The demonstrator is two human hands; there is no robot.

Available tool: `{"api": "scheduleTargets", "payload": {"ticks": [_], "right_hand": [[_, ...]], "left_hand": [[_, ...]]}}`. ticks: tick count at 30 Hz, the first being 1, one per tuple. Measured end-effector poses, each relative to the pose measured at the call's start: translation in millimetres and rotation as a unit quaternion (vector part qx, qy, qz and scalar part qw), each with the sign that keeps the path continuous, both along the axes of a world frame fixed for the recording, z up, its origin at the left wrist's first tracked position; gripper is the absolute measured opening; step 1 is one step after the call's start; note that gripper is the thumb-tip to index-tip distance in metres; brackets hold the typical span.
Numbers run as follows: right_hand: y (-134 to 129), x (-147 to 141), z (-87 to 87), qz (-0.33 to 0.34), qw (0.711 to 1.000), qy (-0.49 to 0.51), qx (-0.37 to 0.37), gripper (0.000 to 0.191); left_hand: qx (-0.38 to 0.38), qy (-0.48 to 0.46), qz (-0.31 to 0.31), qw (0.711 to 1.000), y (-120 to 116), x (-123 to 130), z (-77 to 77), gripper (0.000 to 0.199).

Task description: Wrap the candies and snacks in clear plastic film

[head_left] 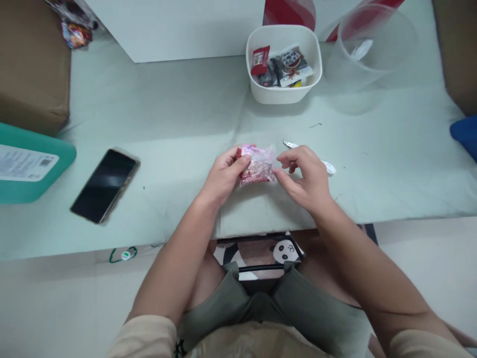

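Note:
My left hand point(226, 175) grips a small pink and red snack packet point(258, 166) by its left side, thumb on top. The packet's wrapping is clear and crinkled toward the right. At that right edge is my right hand point(303, 176), its thumb and forefinger apart and the thumb tip close to the wrapping; whether it touches is hard to tell. Partly under my right hand lies a white-handled cutter point(329, 168), its metal blade end pointing to the upper left.
Beyond my hands stand a white tub point(285, 95) of wrapped snacks and a clear plastic bin point(350, 64). A phone point(105, 186), a green container point(55, 154) and a cardboard box point(33, 64) are on the left; a blue object point(465, 136) is far right.

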State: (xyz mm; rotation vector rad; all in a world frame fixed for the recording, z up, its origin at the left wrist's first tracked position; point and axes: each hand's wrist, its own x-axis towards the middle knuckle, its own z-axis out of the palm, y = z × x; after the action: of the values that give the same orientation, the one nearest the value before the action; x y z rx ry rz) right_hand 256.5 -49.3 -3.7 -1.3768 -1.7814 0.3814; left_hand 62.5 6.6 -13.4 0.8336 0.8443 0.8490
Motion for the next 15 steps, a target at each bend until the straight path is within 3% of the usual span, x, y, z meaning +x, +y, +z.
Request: {"api": "scheduleTargets", "payload": {"ticks": [4, 11, 15], "right_hand": [[-1.7, -2.4, -7.7, 0.027, 0.998, -0.049, 0.011, 0.010], [-1.6, -5.5, -12.7, 0.027, 0.998, -0.054, 0.021, 0.010], [1.3, -4.6, -11.7, 0.032, 0.998, -0.019, 0.050, 0.010]], "left_hand": [[-0.027, -0.021, 0.029, 0.999, 0.7, 2.9, 0.8, 0.027], [0.028, 0.017, -0.009, 0.999, -3.2, -1.5, -13.0, 0.029], [0.026, 0.024, -0.029, 0.999, -5.7, -2.4, -11.4, 0.036]]}}
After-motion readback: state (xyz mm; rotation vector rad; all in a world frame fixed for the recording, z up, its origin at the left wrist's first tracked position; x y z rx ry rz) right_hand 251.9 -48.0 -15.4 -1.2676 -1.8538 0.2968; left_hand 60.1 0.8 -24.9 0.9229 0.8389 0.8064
